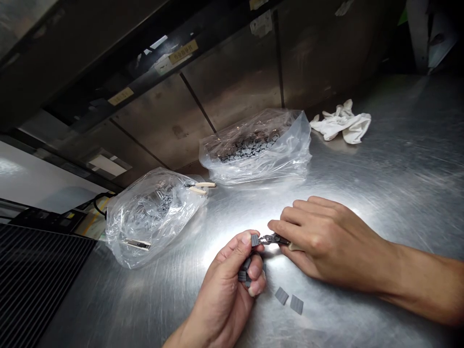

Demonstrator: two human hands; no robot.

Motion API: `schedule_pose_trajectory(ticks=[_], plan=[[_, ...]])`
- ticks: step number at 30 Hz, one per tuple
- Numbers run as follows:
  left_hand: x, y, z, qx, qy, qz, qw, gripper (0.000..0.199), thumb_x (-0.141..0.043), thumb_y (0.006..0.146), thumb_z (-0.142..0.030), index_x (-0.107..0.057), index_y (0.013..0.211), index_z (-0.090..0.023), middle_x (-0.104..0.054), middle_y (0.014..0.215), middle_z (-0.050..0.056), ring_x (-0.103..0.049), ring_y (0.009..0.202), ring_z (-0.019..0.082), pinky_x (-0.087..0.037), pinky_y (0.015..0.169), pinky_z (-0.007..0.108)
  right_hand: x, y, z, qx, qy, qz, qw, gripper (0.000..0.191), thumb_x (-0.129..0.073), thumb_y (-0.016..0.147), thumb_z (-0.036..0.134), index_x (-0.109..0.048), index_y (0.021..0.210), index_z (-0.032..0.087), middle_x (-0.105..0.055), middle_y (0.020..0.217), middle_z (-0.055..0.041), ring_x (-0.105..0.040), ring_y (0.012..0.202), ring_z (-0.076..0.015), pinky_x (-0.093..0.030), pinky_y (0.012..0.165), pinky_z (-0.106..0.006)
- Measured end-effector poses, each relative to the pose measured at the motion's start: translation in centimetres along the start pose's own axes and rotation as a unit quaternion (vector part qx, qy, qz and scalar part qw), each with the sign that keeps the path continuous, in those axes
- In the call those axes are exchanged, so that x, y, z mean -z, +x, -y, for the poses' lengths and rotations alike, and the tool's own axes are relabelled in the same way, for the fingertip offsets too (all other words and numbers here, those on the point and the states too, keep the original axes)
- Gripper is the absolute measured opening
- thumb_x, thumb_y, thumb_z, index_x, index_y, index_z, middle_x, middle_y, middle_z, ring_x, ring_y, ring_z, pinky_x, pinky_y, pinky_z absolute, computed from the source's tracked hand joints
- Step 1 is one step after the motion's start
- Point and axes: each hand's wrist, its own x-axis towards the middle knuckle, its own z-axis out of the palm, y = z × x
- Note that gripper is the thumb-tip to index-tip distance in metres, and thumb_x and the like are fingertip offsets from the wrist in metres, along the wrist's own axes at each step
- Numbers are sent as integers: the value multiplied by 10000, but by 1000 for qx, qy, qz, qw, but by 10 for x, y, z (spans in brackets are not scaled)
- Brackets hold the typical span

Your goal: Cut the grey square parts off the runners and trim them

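Between thumb and index finger, my left hand (235, 285) pinches a small grey ribbed piece (255, 240). Several more grey pieces (243, 275) are held in its curled lower fingers. My right hand (322, 237) is closed around small pliers (275, 239), whose handles are mostly hidden by the fingers. The jaws of the pliers are at the right edge of the pinched piece. Two loose grey pieces (282, 295) lie on the metal table just below the hands.
A clear bag (261, 164) of many grey pieces stands at the back. Another clear bag (155, 227), at left, has cream-handled pliers (201, 186) at its edge and a blade-like tool (137, 244) on it. A white glove (342, 122) lies at back right.
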Motion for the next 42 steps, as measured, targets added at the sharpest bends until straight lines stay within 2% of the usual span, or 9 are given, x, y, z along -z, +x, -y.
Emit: schedule_pose_trajectory(ticks=[15, 28, 34, 42], plan=[[0, 1, 1, -10, 10, -19, 1000, 93, -709, 880, -175, -736, 909, -91, -596, 772, 24, -390, 517, 31, -365, 426, 138, 3, 0, 4, 35, -62, -26, 997, 117, -603, 839, 123, -644, 767, 205, -555, 647, -5, -457, 594, -217, -235, 602, -365], [1, 1, 2, -11, 10, -7, 1000, 95, -691, 891, -169, -737, 893, -86, -584, 775, 21, -404, 540, 37, -379, 447, 141, 0, -4, 6, -18, -16, 40, 999, 91, -629, 850, 149, -649, 795, 219, -600, 659, 18, -537, 550, -182, -253, 562, -352], [0, 1, 1, -11, 21, 0, 1000, 127, -651, 921, -187, -721, 862, -99, -588, 824, 24, -391, 540, 34, -368, 447, 144, 2, -4, -1, -56, 3, 30, 998, 64, -677, 850, 222, -656, 790, 209, -611, 680, 25, -556, 574, -164, -287, 569, -335], [0, 2, 1, -3, 24, 2, 1000, 161, -599, 953, -204, -696, 876, -101, -584, 848, 32, -409, 549, 40, -369, 441, 143, 0, 0, -4, -56, 23, 25, 998, 71, -636, 856, 220, -647, 789, 198, -608, 701, 12, -535, 606, -163, -311, 603, -329]])
